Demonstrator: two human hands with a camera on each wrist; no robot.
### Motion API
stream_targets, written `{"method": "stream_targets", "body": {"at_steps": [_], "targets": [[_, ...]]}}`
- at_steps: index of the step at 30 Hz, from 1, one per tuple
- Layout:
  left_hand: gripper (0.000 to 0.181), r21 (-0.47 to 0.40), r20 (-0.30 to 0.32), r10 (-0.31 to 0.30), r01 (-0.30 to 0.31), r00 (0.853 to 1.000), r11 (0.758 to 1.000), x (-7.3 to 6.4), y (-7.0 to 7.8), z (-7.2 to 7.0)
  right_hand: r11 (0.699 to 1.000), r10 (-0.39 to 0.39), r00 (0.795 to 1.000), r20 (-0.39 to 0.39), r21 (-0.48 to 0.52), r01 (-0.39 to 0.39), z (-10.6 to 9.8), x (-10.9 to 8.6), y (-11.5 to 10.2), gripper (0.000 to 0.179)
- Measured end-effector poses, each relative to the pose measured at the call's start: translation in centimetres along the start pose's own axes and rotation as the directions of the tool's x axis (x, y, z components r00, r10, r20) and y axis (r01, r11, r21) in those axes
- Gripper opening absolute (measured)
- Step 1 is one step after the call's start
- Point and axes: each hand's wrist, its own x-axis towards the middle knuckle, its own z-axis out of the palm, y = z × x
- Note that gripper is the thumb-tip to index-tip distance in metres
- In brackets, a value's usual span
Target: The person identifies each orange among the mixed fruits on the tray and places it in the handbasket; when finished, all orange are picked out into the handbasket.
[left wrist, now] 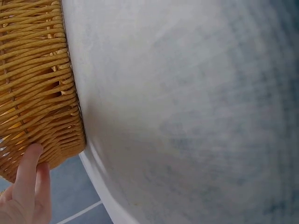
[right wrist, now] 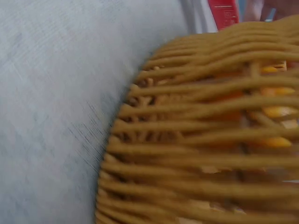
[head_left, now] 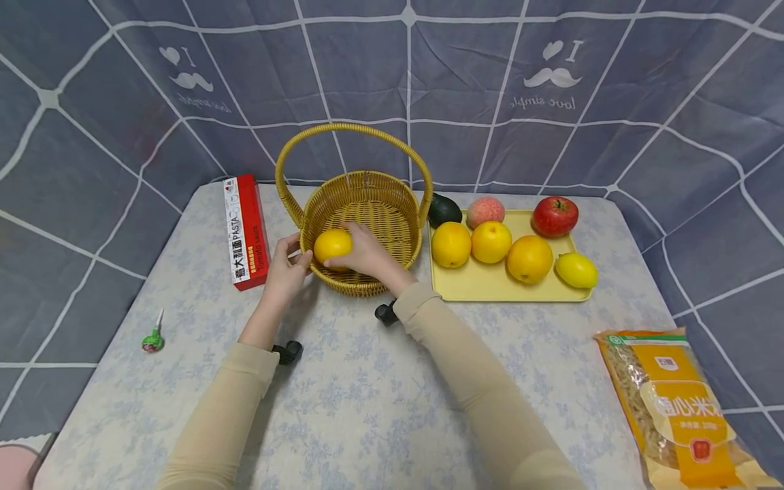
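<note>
A wicker basket (head_left: 401,204) with a tall arched handle stands near the back of the table. My left hand (head_left: 288,269) holds its left rim, the thumb at the edge and the fingers along the outer wall; two fingers (left wrist: 28,170) show against the weave in the left wrist view. My right hand (head_left: 367,255) reaches over the front rim into the basket and grips an orange (head_left: 333,245) low at the left inner side. In the right wrist view the basket wall (right wrist: 196,126) hides this hand, and orange colour shows through the gaps.
Right of the basket, a yellow tray (head_left: 471,289) bears several oranges, a lemon (head_left: 577,270), an apple (head_left: 554,216), a peach (head_left: 486,211) and an avocado (head_left: 444,209). A pasta box (head_left: 246,231), a lollipop (head_left: 153,337) and a pasta bag (head_left: 680,408) lie around.
</note>
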Motion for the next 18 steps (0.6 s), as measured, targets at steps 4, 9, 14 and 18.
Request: {"method": "stream_targets", "body": {"at_steps": [4,9,14,18], "targets": [[0.057,-0.004,-0.007,0.0,0.0,1.0,1.0,0.0,0.0,0.1,1.0,-0.012,1.0,-0.002,-0.008,0.012,-1.5,-1.1,-0.1,0.086],[0.057,-0.005,-0.012,0.0,0.0,1.0,1.0,0.0,0.0,0.2,0.997,-0.08,0.994,-0.08,0.017,0.081,-3.8,-3.3,0.4,0.07],[0.057,-0.009,-0.008,0.012,-0.012,1.0,1.0,0.1,0.0,0.2,0.982,-0.135,0.978,-0.16,0.111,0.154,-6.2,-6.1,2.1,0.057],[0.057,-0.016,-0.001,0.022,-0.022,1.0,1.0,0.0,0.0,0.1,0.968,-0.115,0.969,-0.22,0.193,0.159,-8.0,-8.0,3.9,0.051]]}}
